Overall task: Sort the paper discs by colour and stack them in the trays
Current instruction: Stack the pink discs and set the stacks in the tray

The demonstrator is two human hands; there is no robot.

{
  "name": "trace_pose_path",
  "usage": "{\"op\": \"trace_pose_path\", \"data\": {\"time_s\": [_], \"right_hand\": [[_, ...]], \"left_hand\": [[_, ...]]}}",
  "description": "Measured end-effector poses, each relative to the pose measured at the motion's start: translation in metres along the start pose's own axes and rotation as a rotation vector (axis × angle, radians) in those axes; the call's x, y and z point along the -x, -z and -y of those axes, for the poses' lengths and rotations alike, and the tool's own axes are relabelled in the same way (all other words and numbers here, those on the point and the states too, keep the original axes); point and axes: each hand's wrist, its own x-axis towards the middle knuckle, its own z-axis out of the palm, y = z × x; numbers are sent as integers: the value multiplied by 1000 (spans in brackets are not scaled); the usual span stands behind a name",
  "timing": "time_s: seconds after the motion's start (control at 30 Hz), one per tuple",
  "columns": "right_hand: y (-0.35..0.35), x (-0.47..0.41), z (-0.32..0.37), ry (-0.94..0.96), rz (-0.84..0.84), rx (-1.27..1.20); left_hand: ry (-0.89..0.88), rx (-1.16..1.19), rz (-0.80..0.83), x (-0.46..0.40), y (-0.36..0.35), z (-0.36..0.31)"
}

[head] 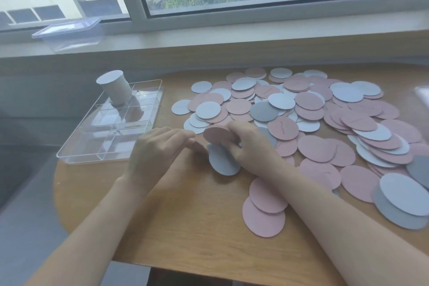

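Observation:
Pink, white and grey paper discs lie in a wide loose pile (308, 111) across the right half of the wooden table. My right hand (253, 146) grips a small stack of pink discs (218, 134) at the pile's near left edge. A pale blue-white disc (222, 162) lies flat just below that stack. My left hand (157, 153) rests beside it, fingertips touching the stack's left edge, holding nothing that I can see. A clear divided tray (102, 132) sits to the left, with a tall stack of white discs (116, 88) in a far compartment.
A clear plastic lidded box (69, 35) stands on the window sill at the back left. Two pink discs (264, 209) lie near my right forearm. Grey and white discs (404, 202) overlap at the right edge. The table's rounded front edge (69, 227) curves in at the left.

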Motion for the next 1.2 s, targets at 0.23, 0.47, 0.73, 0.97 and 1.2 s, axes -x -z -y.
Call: {"op": "trace_pose_path", "data": {"time_s": [0.23, 0.47, 0.73, 0.97, 1.2], "right_hand": [[-2, 0, 2, 50, 57, 48], [-1, 1, 6, -13, 16, -131], [10, -1, 11, -144, -120, -357], [14, 3, 17, -147, -112, -365], [14, -1, 19, -204, -182, -394]], "left_hand": [[159, 167, -64, -1, 2, -4], [412, 348, -87, -16, 2, -18], [467, 172, -106, -54, -37, -25], [543, 164, -118, -49, -50, -33], [588, 361, -79, -46, -55, -35]]}}
